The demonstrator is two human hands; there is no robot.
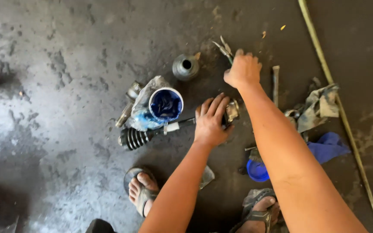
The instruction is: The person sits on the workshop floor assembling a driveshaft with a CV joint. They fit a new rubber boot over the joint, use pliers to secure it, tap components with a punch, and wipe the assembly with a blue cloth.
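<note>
Axle shaft (182, 124) lies across the dark, stained concrete floor (65, 51), its ribbed black rubber boot (135, 138) at one end and a metal joint (232, 111) at the other. The left hand (210, 121) rests flat on the shaft just beside that joint, fingers spread and pressing down rather than wrapped around it. The right hand (242, 69) is closed around the handles of a pair of pliers (223, 48), whose tips point away from the person.

Touching the shaft from above, a round tub of blue grease (165, 105) sits in a crumpled plastic bag (145, 103). Beyond it stands a separate grey rubber boot (185, 67), near the pliers. A metal rod (276, 84) lies just right of the right forearm. Farther right are a dirty grey rag (320, 105), a blue cloth (329, 146) and a blue lid (257, 170), the lid partly hidden by the right arm. A pale hose (337, 103) runs along the right side. Two sandalled feet (143, 187) frame the near edge.

Open floor stretches to the left of the boot and grease tub.
</note>
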